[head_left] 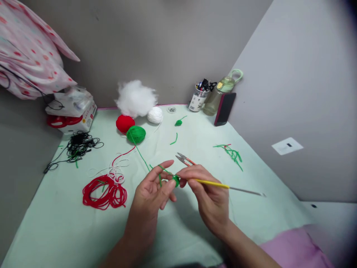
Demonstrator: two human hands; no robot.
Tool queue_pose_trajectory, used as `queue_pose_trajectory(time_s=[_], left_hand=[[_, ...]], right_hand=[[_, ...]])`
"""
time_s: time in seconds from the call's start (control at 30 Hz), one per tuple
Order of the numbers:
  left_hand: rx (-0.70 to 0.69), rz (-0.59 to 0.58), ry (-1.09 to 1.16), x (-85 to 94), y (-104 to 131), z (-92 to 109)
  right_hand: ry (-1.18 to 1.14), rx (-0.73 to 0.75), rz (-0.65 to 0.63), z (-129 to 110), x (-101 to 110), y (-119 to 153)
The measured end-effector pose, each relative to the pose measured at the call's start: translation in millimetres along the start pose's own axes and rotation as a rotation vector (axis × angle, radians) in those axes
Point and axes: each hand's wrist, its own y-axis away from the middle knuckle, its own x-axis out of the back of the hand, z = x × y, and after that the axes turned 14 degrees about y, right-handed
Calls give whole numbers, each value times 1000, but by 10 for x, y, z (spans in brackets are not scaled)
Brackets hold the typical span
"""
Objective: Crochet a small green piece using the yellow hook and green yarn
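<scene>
My left hand [156, 188] pinches a small green crochet piece [176, 181] between thumb and fingers, with green yarn looped over its raised index finger. From there the strand runs back to a green yarn ball [136, 134]. My right hand [210, 195] is closed around a crochet hook [213, 182] with a yellow handle; its far metal end points right. The hook's working tip meets the green piece, partly hidden by my fingers. Just behind my right hand lie thread snips [185, 159] with orange handles, partly covered.
Red [125, 124] and white [155, 115] yarn balls sit by fluffy stuffing [136, 98]. Loose red yarn [104, 191] and black yarn [80, 147] lie left. A pen cup [196, 99], bottle [213, 102] and phone [225, 109] stand at back right, green scraps [232, 153] nearer.
</scene>
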Motion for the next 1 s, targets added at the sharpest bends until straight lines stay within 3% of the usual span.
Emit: queue_pose_trajectory(time_s=[0.1, 0.27, 0.43, 0.77, 0.9, 1.0], left_hand=[[2, 28, 21, 12, -31, -29], [239, -17, 234, 31, -61, 59], [115, -27, 188, 42, -52, 43], [55, -19, 24, 55, -37, 46], [16, -12, 0, 55, -24, 47], [-27, -12, -56, 79, -27, 28]], right_hand=[[138, 60, -10, 28, -11, 81], [95, -11, 38, 15, 76, 14], [-234, -175, -15, 4, 59, -87], [-389, -348, -46, 43, 65, -110], [-379, -298, -46, 15, 80, -97], [-233, -199, -37, -23, 111, -63]])
